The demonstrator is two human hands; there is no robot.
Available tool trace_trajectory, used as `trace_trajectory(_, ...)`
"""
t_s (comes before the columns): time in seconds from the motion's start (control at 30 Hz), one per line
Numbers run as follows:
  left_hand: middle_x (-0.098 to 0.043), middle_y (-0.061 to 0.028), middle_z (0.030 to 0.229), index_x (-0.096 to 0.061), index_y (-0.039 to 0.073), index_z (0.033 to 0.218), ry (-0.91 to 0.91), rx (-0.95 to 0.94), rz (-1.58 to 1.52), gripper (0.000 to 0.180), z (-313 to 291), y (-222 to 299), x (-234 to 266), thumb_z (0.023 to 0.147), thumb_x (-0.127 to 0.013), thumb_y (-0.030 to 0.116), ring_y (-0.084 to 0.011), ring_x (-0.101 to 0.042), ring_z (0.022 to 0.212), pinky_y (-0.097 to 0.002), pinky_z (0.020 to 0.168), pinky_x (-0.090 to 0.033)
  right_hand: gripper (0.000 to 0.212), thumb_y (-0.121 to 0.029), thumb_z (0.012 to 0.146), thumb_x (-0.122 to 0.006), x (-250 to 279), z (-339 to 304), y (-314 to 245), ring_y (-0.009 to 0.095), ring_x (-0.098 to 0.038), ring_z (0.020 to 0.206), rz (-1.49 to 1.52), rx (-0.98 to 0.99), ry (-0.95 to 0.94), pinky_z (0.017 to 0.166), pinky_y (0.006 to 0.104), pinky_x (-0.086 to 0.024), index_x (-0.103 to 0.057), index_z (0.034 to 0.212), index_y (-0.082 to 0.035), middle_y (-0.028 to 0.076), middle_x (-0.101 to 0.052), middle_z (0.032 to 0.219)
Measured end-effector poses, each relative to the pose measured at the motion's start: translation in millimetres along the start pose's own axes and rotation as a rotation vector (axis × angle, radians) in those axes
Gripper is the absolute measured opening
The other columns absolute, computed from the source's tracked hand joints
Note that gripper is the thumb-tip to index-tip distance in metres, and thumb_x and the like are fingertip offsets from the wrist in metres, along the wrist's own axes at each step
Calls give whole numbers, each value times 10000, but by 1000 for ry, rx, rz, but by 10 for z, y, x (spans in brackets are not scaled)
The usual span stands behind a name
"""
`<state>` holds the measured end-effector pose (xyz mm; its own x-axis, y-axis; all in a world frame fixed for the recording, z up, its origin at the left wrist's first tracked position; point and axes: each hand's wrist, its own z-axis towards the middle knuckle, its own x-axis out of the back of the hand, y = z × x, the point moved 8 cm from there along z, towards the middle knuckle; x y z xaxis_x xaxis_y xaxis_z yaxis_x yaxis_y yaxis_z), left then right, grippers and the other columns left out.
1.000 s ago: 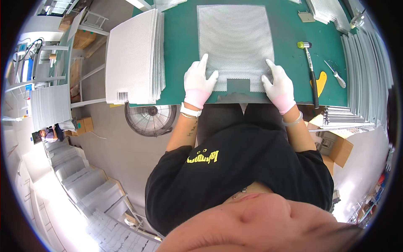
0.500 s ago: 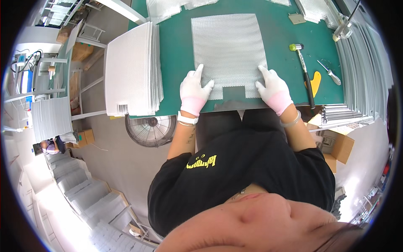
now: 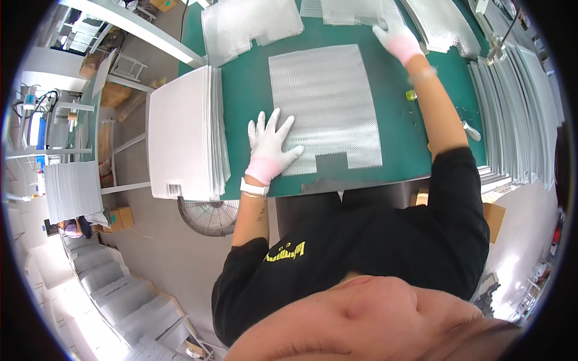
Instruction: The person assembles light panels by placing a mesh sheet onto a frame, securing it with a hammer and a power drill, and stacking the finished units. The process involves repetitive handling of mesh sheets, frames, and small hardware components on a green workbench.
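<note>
A silvery mesh sheet (image 3: pixel 325 102) with a square notch in its near edge lies on the green tabletop (image 3: pixel 247 78). My left hand (image 3: pixel 269 147), in a white glove with a pink cuff, rests with fingers spread over its near-left edge. My right hand (image 3: pixel 398 41), gloved the same way, is stretched far forward to the near edge of more mesh sheets (image 3: pixel 355 11). Its fingers are extended and apart, close to or touching that edge; I cannot tell which.
Stacked white-looking sheets (image 3: pixel 180 132) stand at the left. More mesh sheets lie at far left (image 3: pixel 250 27) and far right (image 3: pixel 439 24). Upright sheets (image 3: pixel 512 114) line the right edge. A screwdriver (image 3: pixel 471 130) and a mallet head (image 3: pixel 410 95) show beside my right arm. A fan (image 3: pixel 208 215) stands below.
My right hand has left the mesh sheet's right edge and reached far forward. My left hand has spread flatter over the left edge. The view has shifted, showing more of the table's far side.
</note>
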<state>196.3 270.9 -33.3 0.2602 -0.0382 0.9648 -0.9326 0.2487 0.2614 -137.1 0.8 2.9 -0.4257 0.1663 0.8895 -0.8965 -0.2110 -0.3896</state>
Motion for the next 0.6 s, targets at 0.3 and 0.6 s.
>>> trace_trajectory(0.3,-386,-187,1544,-584,159,1390,-46,128,-2,784,-169,126,23,698,-816,445,-474,-273,1447,-646,1193,-111,603,-394,896,-596,-375,915,4,375,-441,1399,-390,-545,-106,1170,623,-226,-503,1442,-156,183,-482,1487)
trace_trajectory(0.6,-444,-167,1503,-561,93,1368,422,74,-77,730,-394,112,356,749,-807,393,-426,-349,1423,-658,1180,-148,602,-54,948,-610,637,1204,188,139,-591,1024,1314,186,348,921,268,-478,-404,1509,12,110,-586,1354)
